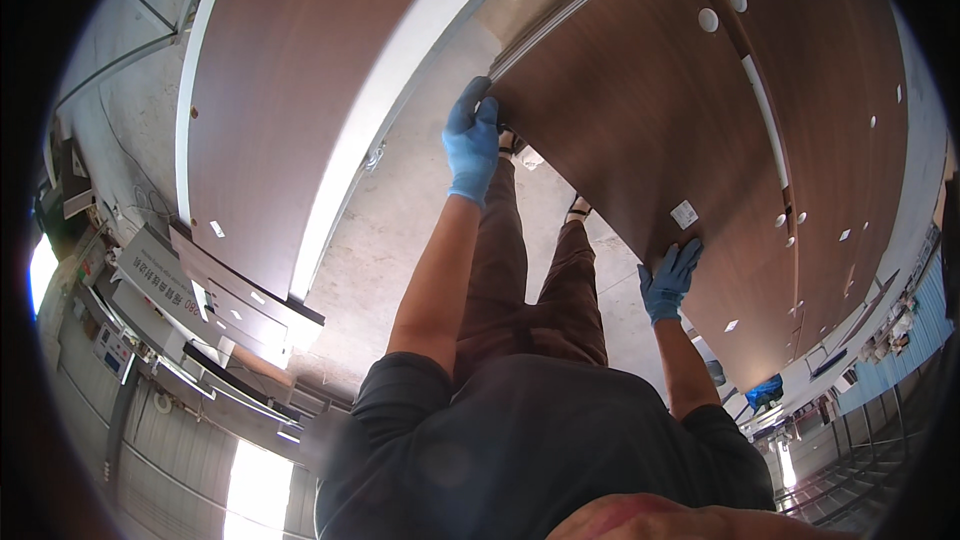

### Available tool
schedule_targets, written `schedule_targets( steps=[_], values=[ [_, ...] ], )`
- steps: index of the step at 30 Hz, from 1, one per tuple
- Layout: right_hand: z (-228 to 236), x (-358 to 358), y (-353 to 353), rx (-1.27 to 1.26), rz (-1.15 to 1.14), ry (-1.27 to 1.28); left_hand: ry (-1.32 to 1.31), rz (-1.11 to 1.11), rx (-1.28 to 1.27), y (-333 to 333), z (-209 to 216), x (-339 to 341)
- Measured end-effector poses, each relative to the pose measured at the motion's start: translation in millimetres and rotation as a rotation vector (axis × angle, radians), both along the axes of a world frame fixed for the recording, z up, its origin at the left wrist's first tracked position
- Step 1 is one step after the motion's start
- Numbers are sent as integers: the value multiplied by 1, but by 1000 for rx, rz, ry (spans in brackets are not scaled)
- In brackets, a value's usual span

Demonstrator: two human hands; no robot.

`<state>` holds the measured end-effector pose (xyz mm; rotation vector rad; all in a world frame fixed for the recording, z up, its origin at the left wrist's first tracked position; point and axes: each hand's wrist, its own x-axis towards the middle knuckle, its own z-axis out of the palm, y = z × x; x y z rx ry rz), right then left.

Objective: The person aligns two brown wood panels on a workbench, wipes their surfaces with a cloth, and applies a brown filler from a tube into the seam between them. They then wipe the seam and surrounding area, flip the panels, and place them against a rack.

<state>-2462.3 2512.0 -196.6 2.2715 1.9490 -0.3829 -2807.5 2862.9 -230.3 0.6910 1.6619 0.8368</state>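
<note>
A large dark-brown wood-grain panel lies in front of me, slanting from upper left to lower right. My left hand, in a blue glove, is closed around its left corner, where a pale edge strip begins. Across the panel's near edge lies my right hand, gloved too, fingers stretched out flat on the brown face and thumb apart at the edge. A white sticker is stuck just beyond those fingers. Whatever supports the panel from below is hidden.
Left of me stands another brown panel surface with a broad white edge. A further brown panel adjoins on the right, with white round pieces near the seam. Concrete floor shows between. A blue bundle sits at right.
</note>
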Motion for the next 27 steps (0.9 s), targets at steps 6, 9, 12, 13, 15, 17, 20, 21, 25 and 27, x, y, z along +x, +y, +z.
schedule_targets(
  steps=[6,9,12,13,15,17,20,21,25,27],
  values=[
    [3,-16,11,-31,-49,-35,-9,-53,-6,9,6,-12],
    [1,-19,15,15,-30,-38,-6,-98,48,11,5,-19],
    [-1,-21,16,54,-15,-27,62,-172,94,17,5,-25],
    [-2,-22,17,45,-20,-26,50,-171,74,18,6,-26],
    [-3,-22,17,63,1,-18,48,-183,48,21,10,-28],
    [-4,-21,14,79,-14,-33,62,-213,34,20,14,-25],
    [-6,-18,9,103,-29,-22,-13,-200,4,20,18,-28],
    [-6,-17,6,111,-39,-15,-4,-220,12,21,17,-30],
    [-8,-15,-1,97,-139,31,69,-354,36,26,10,-39],
    [-7,-14,-3,124,-167,74,144,-433,55,30,9,-40]
  ],
)
